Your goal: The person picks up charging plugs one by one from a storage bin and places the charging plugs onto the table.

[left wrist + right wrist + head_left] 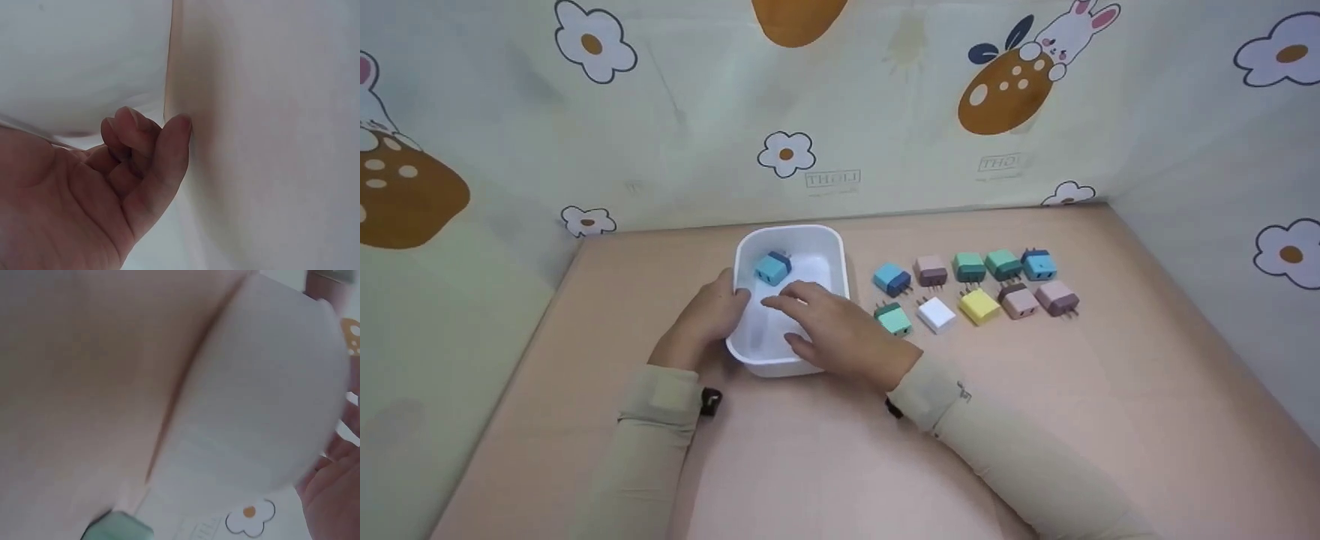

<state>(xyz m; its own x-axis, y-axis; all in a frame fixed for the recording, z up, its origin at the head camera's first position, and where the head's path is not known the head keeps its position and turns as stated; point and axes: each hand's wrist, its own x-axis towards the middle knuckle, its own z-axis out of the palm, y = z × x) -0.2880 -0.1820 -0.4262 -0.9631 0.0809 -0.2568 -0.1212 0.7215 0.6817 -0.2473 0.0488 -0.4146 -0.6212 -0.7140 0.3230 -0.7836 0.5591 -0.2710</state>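
Note:
A white plastic tub (784,367) stands on the table, with one blue plug charger (772,270) lying inside near its far left. My left hand (705,315) grips the tub's left side, its thumb over the rim. In the left wrist view the left hand's fingers (152,163) are bent. Above the tub's near right part, my right hand (840,330) hovers with loosely bent, spread fingers and nothing visible between them. The right wrist view shows the tub's outer wall (253,394) close up, with part of the right hand (337,489) beside it.
Right of the tub, two rows of plug chargers include a blue one (892,278), a green one (893,319), a white one (937,314), a yellow one (979,307) and a pink one (1057,298). A patterned cloth wall (697,150) borders the pinkish table (810,465).

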